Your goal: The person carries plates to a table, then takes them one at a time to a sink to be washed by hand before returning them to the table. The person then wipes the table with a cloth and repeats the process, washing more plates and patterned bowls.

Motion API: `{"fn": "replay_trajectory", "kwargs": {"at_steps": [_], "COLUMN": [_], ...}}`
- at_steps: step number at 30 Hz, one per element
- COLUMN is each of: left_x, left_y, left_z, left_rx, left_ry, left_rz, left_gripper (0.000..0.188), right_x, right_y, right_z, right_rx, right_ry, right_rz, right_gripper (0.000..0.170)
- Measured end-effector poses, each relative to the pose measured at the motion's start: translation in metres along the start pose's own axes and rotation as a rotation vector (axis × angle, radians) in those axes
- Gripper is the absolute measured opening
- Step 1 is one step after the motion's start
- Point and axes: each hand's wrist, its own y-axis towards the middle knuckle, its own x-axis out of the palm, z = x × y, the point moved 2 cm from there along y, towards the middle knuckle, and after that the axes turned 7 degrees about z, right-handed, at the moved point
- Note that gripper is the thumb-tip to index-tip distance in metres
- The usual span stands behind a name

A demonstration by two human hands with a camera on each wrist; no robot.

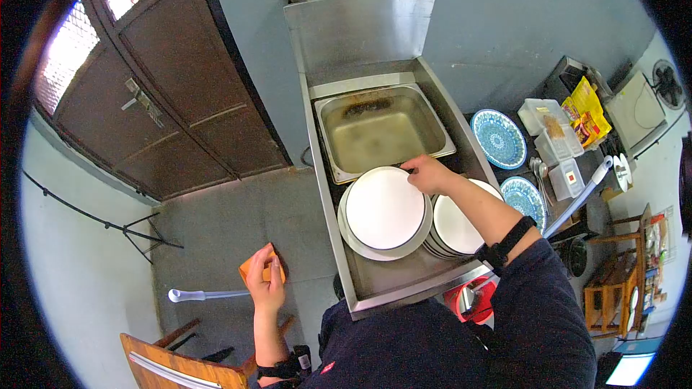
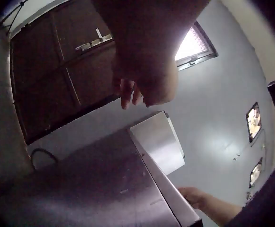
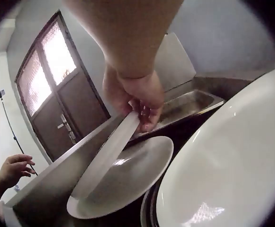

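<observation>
My right hand (image 1: pixel 430 175) pinches the far rim of a round white plate (image 1: pixel 385 207). In the right wrist view that plate (image 3: pixel 110 153) is tilted, its gripped edge raised over a wider, shallow white plate (image 3: pixel 139 163). Beside them is a stack of white plates (image 1: pixel 463 217), partly covered by my right forearm. My left hand (image 1: pixel 265 284) is held out left of the steel counter, fingers loosely bent; both wrist views show nothing in it. An orange piece (image 1: pixel 246 268) shows around its fingers in the head view.
A steel basin (image 1: pixel 382 133) with cloudy liquid is set into the raised-edged counter (image 1: pixel 382 302). To the right are blue patterned plates (image 1: pixel 499 139), clear plastic boxes (image 1: pixel 559 145) and a yellow packet (image 1: pixel 587 115). A red bucket (image 1: pixel 481 311) is below the counter, a wooden chair (image 1: pixel 180 360) at lower left.
</observation>
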Motion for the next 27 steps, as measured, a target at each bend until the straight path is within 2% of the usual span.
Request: {"fn": "replay_trajectory", "kwargs": {"at_steps": [4,10,13,17,18,21,22,24,27], "left_x": [0.001,0.0,0.009,0.047,0.06,0.105,0.122,0.151,0.189], "left_y": [0.008,0.04,0.082,0.13,0.138,0.158,0.161,0.169,0.175], "left_z": [0.002,-0.009,0.017,0.046,0.05,0.049,0.046,0.044,0.036], "left_rx": [-0.049,-0.092,0.012,0.276,0.314,0.405,0.414,0.446,0.485], "left_ry": [0.0,-0.085,-0.086,0.021,0.05,0.139,0.167,0.252,0.415], "left_rz": [-0.036,-0.083,-0.146,-0.363,-0.428,-0.624,-0.691,-0.82,-0.974], "left_gripper": [0.023,0.03,0.033,0.042,0.044,0.05,0.052,0.054,0.056], "right_x": [-0.016,-0.068,-0.099,-0.107,-0.097,-0.072,-0.043,-0.021,-0.016], "right_y": [0.003,0.03,0.056,0.099,0.117,0.148,0.18,0.206,0.191], "right_z": [-0.009,-0.02,-0.024,-0.023,-0.008,0.014,0.058,0.089,0.057], "right_rx": [-0.014,0.016,0.086,0.187,0.218,0.243,0.143,0.113,0.328], "right_ry": [-0.043,0.19,0.279,0.289,0.308,0.239,0.196,0.088,0.26], "right_rz": [-0.005,0.083,0.163,0.209,0.336,0.266,0.278,0.258,0.067], "right_gripper": [0.028,0.027,0.027,0.024,0.023,0.026,0.027,0.031,0.036]}}
